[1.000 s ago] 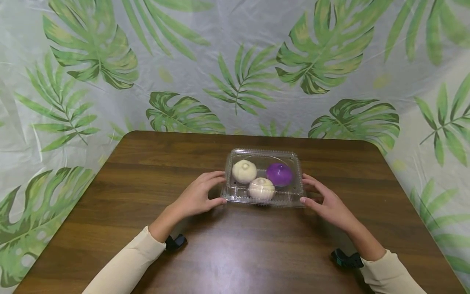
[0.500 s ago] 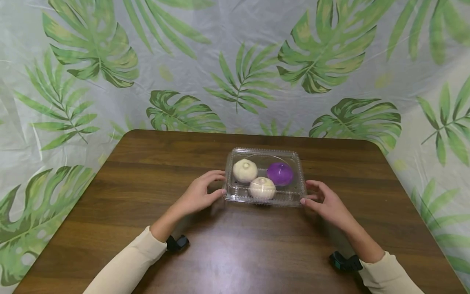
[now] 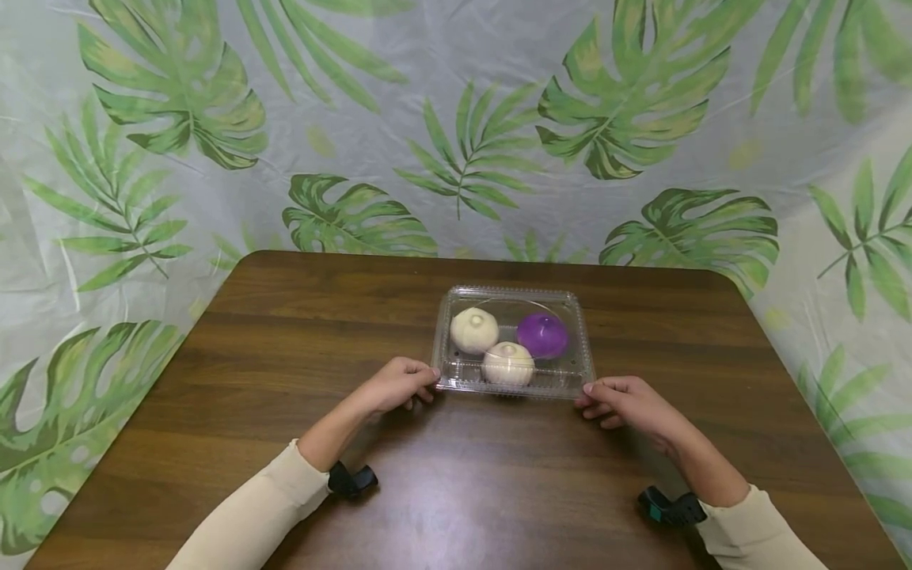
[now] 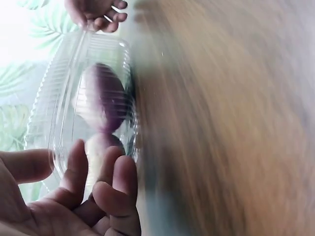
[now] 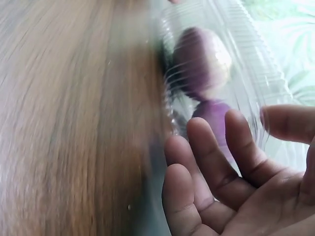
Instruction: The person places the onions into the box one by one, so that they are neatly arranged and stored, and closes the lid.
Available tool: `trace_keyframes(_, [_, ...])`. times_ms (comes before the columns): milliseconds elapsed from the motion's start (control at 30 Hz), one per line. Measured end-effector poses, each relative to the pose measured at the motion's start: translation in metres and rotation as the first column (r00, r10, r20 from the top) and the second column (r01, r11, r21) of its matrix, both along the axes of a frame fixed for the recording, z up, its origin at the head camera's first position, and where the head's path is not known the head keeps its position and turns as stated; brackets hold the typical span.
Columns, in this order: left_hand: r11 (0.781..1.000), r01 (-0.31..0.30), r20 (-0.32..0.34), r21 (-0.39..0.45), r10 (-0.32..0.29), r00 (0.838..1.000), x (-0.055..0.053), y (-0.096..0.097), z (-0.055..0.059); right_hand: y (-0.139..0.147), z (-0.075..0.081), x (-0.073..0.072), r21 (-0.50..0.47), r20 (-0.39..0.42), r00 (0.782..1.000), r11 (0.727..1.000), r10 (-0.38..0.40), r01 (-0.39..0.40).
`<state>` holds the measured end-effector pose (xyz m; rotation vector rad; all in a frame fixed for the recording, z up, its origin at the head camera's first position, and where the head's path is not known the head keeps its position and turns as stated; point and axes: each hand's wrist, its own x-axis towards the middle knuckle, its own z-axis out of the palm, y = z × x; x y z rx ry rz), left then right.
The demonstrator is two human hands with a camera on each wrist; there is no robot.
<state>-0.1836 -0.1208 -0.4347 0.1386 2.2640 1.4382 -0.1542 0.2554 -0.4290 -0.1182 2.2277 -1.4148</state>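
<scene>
A clear plastic clamshell container (image 3: 511, 389), its lid down, sits on the brown table (image 3: 399, 507). Inside are two round whitish bulb-like things, a back one (image 3: 474, 331) and a front one (image 3: 508, 364), each with a small nub on top, and a glossy purple one (image 3: 543, 336) at right. The wrist views show purple on the whitish ones' sides. My left hand (image 3: 399, 385) pinches the front left corner of the rim between thumb and fingers. At the front right corner, my right hand (image 3: 627, 405) pinches the rim likewise, its other fingers loosely curled below.
Behind the table's far edge hangs a pale curtain (image 3: 492, 47) printed with green leaves. Black straps (image 3: 352, 480) are worn at both wrists, below light sleeves.
Both hands have slid from the container's sides toward its front corners. Their spread fingers have closed in, now pinching the rim. The container has barely moved.
</scene>
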Motion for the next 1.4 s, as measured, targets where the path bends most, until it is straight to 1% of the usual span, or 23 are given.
trace_keyframes(133, [0.995,-0.036,0.051,0.096,0.032,0.998,0.0001,0.0032,-0.0017,0.0008,-0.0003,-0.0019,-0.072,0.059,0.998,0.997,-0.004,0.008])
trace_keyframes(233, [0.989,-0.066,0.082,0.133,0.055,0.995,0.0003,0.0052,-0.0029,0.0017,-0.0015,-0.0026,-0.116,0.097,0.995,0.993,-0.010,0.022])
trace_keyframes(333, [0.986,-0.082,0.115,0.147,0.066,0.991,0.0001,0.0054,-0.0041,0.0020,-0.0022,-0.0028,-0.153,0.113,0.994,0.988,-0.009,0.027])
trace_keyframes(400, [0.984,-0.090,0.135,0.152,0.069,0.988,-0.0002,0.0050,-0.0043,0.0018,-0.0023,-0.0026,-0.155,0.107,0.994,0.988,-0.008,0.025])
trace_keyframes(467, [0.984,-0.085,0.141,0.158,0.062,0.988,-0.0006,0.0041,-0.0049,0.0017,-0.0020,-0.0019,-0.143,0.091,0.996,0.990,-0.003,0.016])
trace_keyframes(667, [0.974,-0.083,0.175,0.209,0.046,0.983,-0.0016,0.0025,-0.0051,0.0012,-0.0016,-0.0014,-0.096,0.067,0.998,0.995,-0.011,0.017])
trace_keyframes(800, [0.970,-0.090,0.183,0.225,0.049,0.982,-0.0017,0.0034,-0.0051,-0.0004,-0.0006,-0.0016,-0.098,0.060,0.998,0.995,-0.021,0.027])
trace_keyframes(1133, [0.960,-0.135,0.176,0.245,0.093,0.980,-0.0017,0.0073,-0.0060,-0.0028,0.0013,-0.0026,-0.120,0.061,0.997,0.991,-0.046,0.053])
trace_keyframes(1400, [0.951,-0.173,0.176,0.255,0.130,0.976,-0.0012,0.0083,-0.0075,-0.0028,-0.0006,-0.0028,-0.130,0.057,0.997,0.990,-0.055,0.062])
